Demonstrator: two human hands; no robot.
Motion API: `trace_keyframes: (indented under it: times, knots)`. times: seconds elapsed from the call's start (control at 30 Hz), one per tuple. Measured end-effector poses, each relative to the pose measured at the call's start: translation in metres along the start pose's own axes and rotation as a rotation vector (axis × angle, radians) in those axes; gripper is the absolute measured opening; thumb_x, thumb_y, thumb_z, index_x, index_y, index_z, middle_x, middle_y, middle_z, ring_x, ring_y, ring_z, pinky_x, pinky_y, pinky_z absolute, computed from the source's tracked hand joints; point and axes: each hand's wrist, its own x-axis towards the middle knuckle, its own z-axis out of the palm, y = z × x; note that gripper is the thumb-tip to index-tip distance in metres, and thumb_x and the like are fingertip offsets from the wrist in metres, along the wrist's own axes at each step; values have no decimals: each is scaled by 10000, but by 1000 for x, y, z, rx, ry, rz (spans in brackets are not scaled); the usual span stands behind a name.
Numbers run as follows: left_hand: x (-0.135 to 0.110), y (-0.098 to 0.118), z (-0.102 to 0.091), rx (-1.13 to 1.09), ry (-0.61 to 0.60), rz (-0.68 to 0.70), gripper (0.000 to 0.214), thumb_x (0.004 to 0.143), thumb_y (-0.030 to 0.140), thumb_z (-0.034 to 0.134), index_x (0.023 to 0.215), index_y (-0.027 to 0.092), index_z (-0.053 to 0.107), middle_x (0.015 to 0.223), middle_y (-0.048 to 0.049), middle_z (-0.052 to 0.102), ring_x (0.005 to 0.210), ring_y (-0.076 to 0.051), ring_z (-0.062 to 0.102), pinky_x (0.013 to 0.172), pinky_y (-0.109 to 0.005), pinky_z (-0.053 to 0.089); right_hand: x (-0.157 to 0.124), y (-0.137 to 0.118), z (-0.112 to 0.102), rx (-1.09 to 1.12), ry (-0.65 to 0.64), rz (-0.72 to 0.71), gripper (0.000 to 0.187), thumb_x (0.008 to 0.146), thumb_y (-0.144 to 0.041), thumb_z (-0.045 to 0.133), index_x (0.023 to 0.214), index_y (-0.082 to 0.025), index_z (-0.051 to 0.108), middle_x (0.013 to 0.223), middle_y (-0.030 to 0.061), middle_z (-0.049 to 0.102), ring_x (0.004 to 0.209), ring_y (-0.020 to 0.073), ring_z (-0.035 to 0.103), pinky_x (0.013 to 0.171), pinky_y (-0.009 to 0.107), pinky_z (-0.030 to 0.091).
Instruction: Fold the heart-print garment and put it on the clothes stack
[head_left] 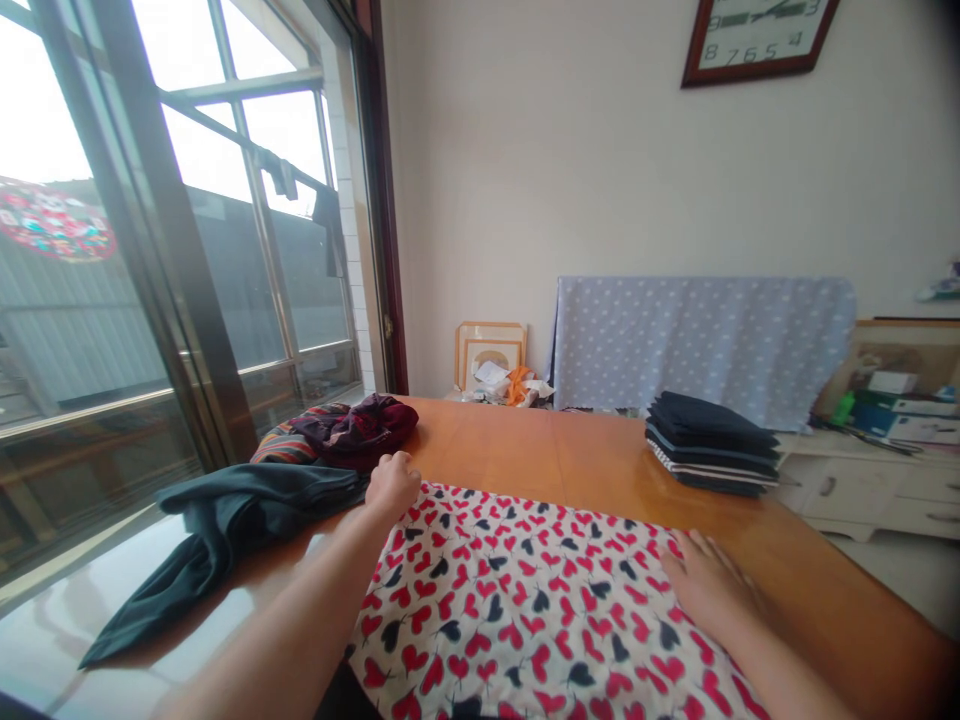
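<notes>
A white cloth with red and black hearts [525, 600] lies spread on the wooden table in front of me, its near edge running out of view. My left hand [394, 482] is closed at the far left corner of this cloth, fingers curled down; the fingertips are hidden. On the right edge, my right hand [709, 580] rests flat with its fingers spread, partly over the fabric and partly past it. A dark green garment [247, 510] lies loosely crumpled just left of my left hand.
Behind the green garment sits a bundle of maroon and striped clothes [360, 425]. A stack of folded dark clothes [709, 450] stands at the table's [510, 440] far right. Beyond are a polka-dot cover [697, 340] and a white cabinet [840, 490]; a window [247, 250] borders the left.
</notes>
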Motion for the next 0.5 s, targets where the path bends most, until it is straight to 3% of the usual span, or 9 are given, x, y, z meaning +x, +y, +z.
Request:
trace_keyframes:
  times: [0.1, 0.27, 0.37, 0.5]
  knots:
    - [-6, -8, 12, 238, -34, 208, 222, 864, 371, 613, 1040, 258, 688, 1425, -124, 556, 1439, -347, 360, 1185, -464, 227, -1, 0, 0, 11, 3, -10, 717, 964, -534, 238, 1532, -140, 427, 1570, 163, 421, 1478, 360, 332, 1169, 560, 326]
    - [-13, -30, 20, 488, -120, 342, 379, 932, 469, 526, 1241, 292, 655, 1563, -89, 460, 1532, -324, 171, 1200, -577, -76, 3, 1, 0, 33, -35, 19, 710, 944, -553, 320, 1528, -166, 440, 1579, 149, 414, 1485, 356, 324, 1193, 552, 298]
    - [-9, -38, 17, 677, -131, 355, 497, 962, 531, 442, 1391, 311, 560, 1618, -90, 378, 1548, -348, 106, 1162, -656, -106, 4, 1, 0, 47, -45, 20, 717, 946, -561, 316, 1543, -176, 415, 1598, 142, 386, 1495, 356, 305, 1192, 563, 298]
    - [-1, -40, 17, 807, -140, 350, 569, 967, 594, 372, 1443, 320, 519, 1639, -88, 336, 1544, -362, 124, 1160, -680, -69, -3, -6, -13, 106, -50, 23, 697, 944, -533, 348, 1522, -156, 446, 1593, 142, 393, 1499, 343, 300, 1218, 517, 270]
